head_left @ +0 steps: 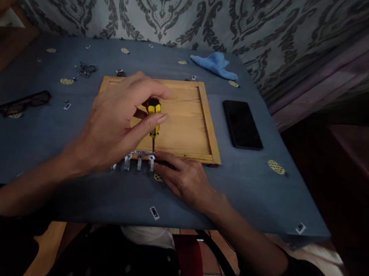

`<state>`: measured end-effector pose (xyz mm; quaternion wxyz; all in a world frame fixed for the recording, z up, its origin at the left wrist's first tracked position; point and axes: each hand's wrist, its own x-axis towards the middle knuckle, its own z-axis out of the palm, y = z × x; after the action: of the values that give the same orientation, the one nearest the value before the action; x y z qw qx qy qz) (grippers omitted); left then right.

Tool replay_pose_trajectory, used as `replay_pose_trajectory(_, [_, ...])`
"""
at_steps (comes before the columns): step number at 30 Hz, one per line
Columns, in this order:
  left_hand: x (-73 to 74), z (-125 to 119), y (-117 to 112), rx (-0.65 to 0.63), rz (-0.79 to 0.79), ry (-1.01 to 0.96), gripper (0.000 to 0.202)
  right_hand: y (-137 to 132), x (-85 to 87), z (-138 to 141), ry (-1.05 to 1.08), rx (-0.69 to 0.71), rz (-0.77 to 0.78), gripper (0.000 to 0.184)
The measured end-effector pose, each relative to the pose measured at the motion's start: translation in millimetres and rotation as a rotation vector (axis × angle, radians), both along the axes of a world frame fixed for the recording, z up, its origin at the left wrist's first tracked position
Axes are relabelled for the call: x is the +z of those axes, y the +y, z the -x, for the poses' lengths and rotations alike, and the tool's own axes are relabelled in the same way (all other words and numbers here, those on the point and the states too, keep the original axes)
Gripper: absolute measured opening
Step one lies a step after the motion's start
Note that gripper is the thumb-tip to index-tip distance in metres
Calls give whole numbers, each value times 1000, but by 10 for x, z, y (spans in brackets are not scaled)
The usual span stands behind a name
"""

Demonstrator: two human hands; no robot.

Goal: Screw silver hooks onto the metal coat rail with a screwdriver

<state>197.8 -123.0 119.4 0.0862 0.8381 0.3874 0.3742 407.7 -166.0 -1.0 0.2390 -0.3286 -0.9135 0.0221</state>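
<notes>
A wooden frame with a flat panel [183, 119] lies on the table in front of me. My left hand [117, 118] grips a yellow and black screwdriver [154, 114] by its handle, thumb and fingers around it. The shaft points down, its tip at the right end of a metal hook rack [139, 161] along the frame's near edge. Several silver hooks hang toward me from that rack. Beside the tip, the fingertips of my right hand [186, 180] press against the frame's near edge and the rack's end; whether they pinch anything is hidden.
A black phone [242, 125] lies right of the frame, and a blue cloth [216, 63] at the back. Sunglasses [23, 103] and a small cluster of metal pieces [87, 69] are on the left. The patterned tablecloth [286, 205] ends at the right edge; a patterned curtain [163, 4] hangs behind.
</notes>
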Motion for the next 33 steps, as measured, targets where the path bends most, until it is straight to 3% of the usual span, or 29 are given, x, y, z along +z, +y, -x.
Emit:
replay_pose_trajectory(17, [-45,-18,22,-97,17,51,19,2,14,-1,-12,2,17,29])
replay_pose_trajectory(23, [-58,-27,31,-98,119,168,33,1,20,2,-22,-2,45,28])
replay_pose_trajectory(28, [-26,-20,37,-195,125,196,36,2,16,5,-11,3,64,28])
replay_pose_trajectory(33, [25,-9,41,-187,160,195,39,0,12,0,3,7,35,29])
